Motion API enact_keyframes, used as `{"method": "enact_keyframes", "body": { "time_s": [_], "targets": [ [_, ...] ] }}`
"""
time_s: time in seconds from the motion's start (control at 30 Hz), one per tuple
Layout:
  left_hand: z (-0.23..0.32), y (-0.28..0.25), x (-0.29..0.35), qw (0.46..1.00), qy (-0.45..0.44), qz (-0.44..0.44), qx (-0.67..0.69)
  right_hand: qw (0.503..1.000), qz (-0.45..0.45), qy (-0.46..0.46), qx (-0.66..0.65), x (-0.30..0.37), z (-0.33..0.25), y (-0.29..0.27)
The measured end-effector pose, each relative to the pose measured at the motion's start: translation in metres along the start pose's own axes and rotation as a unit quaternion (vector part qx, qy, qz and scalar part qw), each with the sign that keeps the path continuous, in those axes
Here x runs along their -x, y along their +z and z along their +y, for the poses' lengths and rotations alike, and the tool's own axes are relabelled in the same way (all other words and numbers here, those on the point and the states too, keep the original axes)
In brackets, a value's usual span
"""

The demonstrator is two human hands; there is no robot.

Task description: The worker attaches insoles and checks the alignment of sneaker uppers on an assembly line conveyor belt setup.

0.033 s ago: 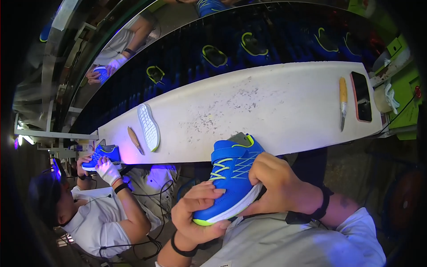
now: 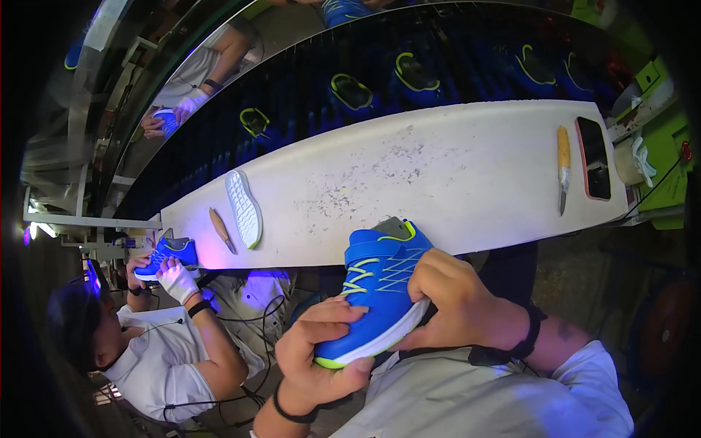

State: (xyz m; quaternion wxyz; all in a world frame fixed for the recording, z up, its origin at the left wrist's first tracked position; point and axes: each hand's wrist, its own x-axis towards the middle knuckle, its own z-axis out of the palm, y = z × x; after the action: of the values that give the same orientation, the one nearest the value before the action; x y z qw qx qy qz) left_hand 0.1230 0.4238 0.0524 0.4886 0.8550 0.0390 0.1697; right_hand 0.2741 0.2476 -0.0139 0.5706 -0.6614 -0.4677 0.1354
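In front of my body I hold a blue sneaker [image 2: 383,296] with pale yellow-green laces, a white sole and a lime toe edge. Its toe points down toward the lower left, and the heel end overlaps the bench's near edge in view. My left hand [image 2: 314,350] is closed round the toe, fingers over the upper and thumb along the sole. With thumb and fingers, my right hand [image 2: 464,303] grips the side of the shoe near the sole. A grey lining or insert shows in the shoe's opening; the underside is hidden.
On the white bench [image 2: 453,175] lie a loose white sole [image 2: 244,209], a knife [image 2: 223,231], a wooden-handled knife [image 2: 563,169] and a phone [image 2: 593,159]. Beyond it runs a dark conveyor with several blue shoes [image 2: 353,93]. At left, a co-worker [image 2: 175,350] holds another blue sneaker [image 2: 174,253].
My left hand and wrist have shifted very slightly left at the toe. The sneaker stays almost in place, and my right hand keeps its grip.
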Motion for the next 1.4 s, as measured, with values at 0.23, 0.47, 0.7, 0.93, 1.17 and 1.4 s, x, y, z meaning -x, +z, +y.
{"method": "enact_keyframes", "body": {
  "time_s": [0.23, 0.47, 0.7, 0.93, 1.17, 1.4],
  "targets": [
    [0.029, -0.004, -0.035, 0.959, -0.012, -0.124, -0.256, 0.998, 0.034, -0.046, -0.04, 0.0, 0.023, 0.006],
    [0.009, -0.013, -0.042, 0.955, 0.069, -0.121, -0.262, 0.995, 0.036, -0.088, -0.033, -0.009, 0.031, 0.011],
    [0.004, -0.019, -0.044, 0.957, 0.064, -0.098, -0.264, 0.996, -0.002, -0.089, -0.005, -0.029, 0.037, 0.006],
    [-0.015, -0.034, -0.047, 0.951, 0.108, -0.116, -0.265, 0.979, -0.15, -0.14, -0.017, -0.073, 0.054, 0.011],
    [-0.026, -0.06, -0.035, 0.956, -0.093, -0.168, -0.221, 0.981, -0.118, -0.147, 0.043, -0.074, 0.031, 0.036],
    [-0.027, -0.056, -0.046, 0.89, -0.271, -0.225, -0.288, 0.977, -0.075, -0.113, 0.164, -0.069, 0.019, 0.06]
  ]
}}
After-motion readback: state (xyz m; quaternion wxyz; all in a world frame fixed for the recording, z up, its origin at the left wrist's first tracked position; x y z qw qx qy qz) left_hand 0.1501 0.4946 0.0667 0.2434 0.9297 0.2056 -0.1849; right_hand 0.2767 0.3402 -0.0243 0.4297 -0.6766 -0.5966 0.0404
